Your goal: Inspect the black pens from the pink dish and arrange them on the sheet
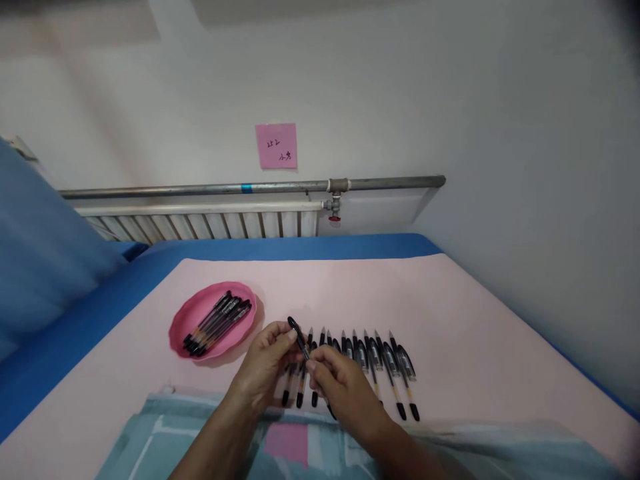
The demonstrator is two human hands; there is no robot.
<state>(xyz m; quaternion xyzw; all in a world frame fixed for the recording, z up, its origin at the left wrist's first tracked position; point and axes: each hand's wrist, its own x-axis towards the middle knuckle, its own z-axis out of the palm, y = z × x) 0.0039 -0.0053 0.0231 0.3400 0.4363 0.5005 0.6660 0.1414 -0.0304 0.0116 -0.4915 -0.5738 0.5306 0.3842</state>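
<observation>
Both my hands grip one black gel pen (301,338), held at a slant above the pink sheet. My left hand (265,360) is closed with thumb and fingers round its upper, capped end. My right hand (345,383) pinches the pen lower down, covering much of the barrel; I cannot tell whether the cap is fully on. Below and to the right lies a row of uncapped pens (397,383), tips pointing away, with loose clear-and-black pen caps (406,362) beside them. My hands partly hide the left part of the row.
At left stands a pink scalloped tray (176,327) with several capped pens (220,323) in it. A pale pink sheet (480,347) covers the blue table (300,247). Teal patterned fabric (190,433) lies at the near edge. A radiator (200,225) and a pipe (200,190) run behind.
</observation>
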